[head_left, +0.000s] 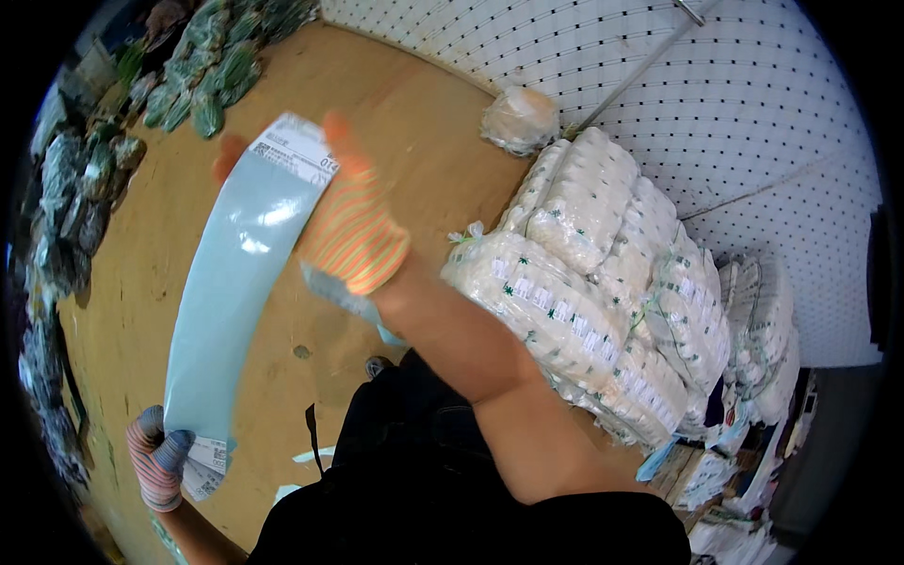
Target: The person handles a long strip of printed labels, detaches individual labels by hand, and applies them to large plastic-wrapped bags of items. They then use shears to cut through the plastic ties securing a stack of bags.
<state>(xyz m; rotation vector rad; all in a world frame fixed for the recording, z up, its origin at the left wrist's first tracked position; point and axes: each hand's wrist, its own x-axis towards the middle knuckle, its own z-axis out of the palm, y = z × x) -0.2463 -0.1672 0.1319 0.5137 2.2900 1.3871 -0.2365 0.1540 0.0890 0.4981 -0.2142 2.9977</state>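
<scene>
A long pale-blue label strip (226, 273), with white printed labels at both ends, curves diagonally across the view. At lower left my left hand (160, 454), in a pink-and-grey striped glove, pinches its lower end. My right hand (348, 212), in an orange striped glove and slightly blurred, holds the upper end, fingertips reaching behind it. Another pale sheet (331, 290) shows under my right hand; whether it is held too, I cannot tell.
Plastic-wrapped white bundles (574, 311) are piled at right, near a smaller wrapped bundle (520, 120). Dark-green bagged items (66, 217) line the left and back of the brown floor (132, 358). A dotted white surface (734, 113) fills the upper right.
</scene>
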